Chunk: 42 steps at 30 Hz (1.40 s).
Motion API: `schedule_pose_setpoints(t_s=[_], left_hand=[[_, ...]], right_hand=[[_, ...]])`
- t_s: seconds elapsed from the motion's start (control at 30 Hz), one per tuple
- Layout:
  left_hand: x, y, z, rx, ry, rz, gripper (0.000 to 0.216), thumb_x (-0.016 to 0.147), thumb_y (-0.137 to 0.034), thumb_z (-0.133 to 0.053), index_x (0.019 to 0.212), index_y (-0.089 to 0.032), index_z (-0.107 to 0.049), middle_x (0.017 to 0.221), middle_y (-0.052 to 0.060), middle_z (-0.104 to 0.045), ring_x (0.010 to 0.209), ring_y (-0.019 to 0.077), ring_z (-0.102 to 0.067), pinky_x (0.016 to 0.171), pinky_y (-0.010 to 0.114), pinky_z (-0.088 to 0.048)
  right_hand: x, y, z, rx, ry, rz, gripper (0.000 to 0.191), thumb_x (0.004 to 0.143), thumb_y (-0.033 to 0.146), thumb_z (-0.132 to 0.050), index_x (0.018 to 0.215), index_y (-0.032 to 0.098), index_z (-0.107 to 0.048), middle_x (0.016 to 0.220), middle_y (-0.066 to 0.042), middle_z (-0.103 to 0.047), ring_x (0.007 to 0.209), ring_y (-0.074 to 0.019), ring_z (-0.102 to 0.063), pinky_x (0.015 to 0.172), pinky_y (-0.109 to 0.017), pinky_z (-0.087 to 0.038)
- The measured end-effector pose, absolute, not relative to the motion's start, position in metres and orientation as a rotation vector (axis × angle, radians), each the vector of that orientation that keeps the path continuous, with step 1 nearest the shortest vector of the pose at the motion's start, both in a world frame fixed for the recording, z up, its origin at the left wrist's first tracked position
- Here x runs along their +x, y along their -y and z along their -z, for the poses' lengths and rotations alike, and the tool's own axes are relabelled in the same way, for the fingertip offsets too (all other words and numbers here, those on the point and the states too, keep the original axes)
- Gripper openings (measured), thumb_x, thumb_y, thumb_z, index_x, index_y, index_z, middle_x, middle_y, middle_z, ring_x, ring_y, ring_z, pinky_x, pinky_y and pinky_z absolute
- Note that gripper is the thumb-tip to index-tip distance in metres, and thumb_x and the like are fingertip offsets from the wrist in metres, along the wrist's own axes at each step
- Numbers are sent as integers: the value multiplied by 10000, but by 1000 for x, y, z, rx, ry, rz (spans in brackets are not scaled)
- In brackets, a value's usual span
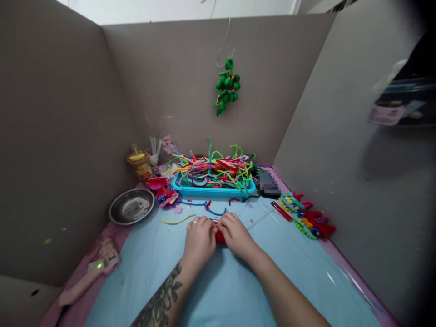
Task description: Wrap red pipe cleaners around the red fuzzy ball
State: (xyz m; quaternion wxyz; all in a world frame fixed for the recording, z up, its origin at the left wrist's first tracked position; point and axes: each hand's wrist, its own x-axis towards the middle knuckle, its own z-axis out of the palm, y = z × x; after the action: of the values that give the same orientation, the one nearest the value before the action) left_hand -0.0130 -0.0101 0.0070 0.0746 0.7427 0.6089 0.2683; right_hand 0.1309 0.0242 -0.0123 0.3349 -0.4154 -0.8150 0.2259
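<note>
Both of my hands meet over the middle of the table around a small fuzzy red piece, mostly covered by fingers. My left hand is closed at its left side, fingertips pressed in. From the other side my right hand pinches the same piece. Just beyond the hands lie a blue pipe cleaner with red bits on it and a short red pipe cleaner. A yellow pipe cleaner rests left of my left hand.
A blue tray heaped with coloured pipe cleaners stands at the back. On the left are a metal bowl and a pink glue gun. Right lie red-handled tool, phone and colourful fuzzy pieces. Grey partitions enclose the table.
</note>
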Motion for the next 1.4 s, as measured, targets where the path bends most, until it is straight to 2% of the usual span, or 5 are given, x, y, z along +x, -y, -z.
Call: schedule_pose_setpoints(t_s=[0.37, 0.73, 0.9, 1.07, 1.4], left_hand=[[-32, -4, -7, 1801, -1221, -954, 185, 771, -285, -526, 635, -172, -582, 716, 39, -608, 751, 185, -553, 735, 289, -394], [-20, 4, -10, 2070, -1379, -1059, 152, 779, -192, -496, 647, -185, -572, 693, 36, -590, 752, 188, -520, 750, 315, -371], [-22, 3, -9, 1909, -1341, -1069, 173, 791, -216, -488, 636, -178, -555, 690, 34, -583, 742, 180, -539, 724, 296, -394], [-22, 3, -9, 1997, -1391, -1039, 181, 794, -217, -485, 633, -182, -561, 680, 36, -589, 741, 189, -535, 726, 311, -388], [-19, 8, -12, 2072, -1488, -1061, 164, 799, -203, -475, 684, -189, -591, 729, 49, -603, 783, 204, -540, 769, 341, -382]], right_hand=[[137, -21, 1, -903, 1906, -1046, 72, 759, 154, -568, 699, 187, -546, 883, -22, -503, 889, -173, -527, 834, -305, -393], [130, -21, 5, -1030, 1828, -756, 191, 839, 175, -454, 658, 201, -511, 688, -9, -527, 728, -171, -515, 667, -268, -389], [138, -21, 0, -965, 1781, -801, 100, 830, 196, -493, 790, 196, -585, 795, -26, -588, 809, -176, -549, 744, -281, -411], [135, -17, -6, -1013, 1887, -731, 112, 769, 154, -535, 665, 194, -543, 714, -13, -560, 771, -178, -525, 725, -290, -392], [131, -18, -3, -1084, 1714, -1051, 95, 778, 223, -521, 708, 179, -567, 672, 13, -549, 660, -143, -518, 624, -248, -412]])
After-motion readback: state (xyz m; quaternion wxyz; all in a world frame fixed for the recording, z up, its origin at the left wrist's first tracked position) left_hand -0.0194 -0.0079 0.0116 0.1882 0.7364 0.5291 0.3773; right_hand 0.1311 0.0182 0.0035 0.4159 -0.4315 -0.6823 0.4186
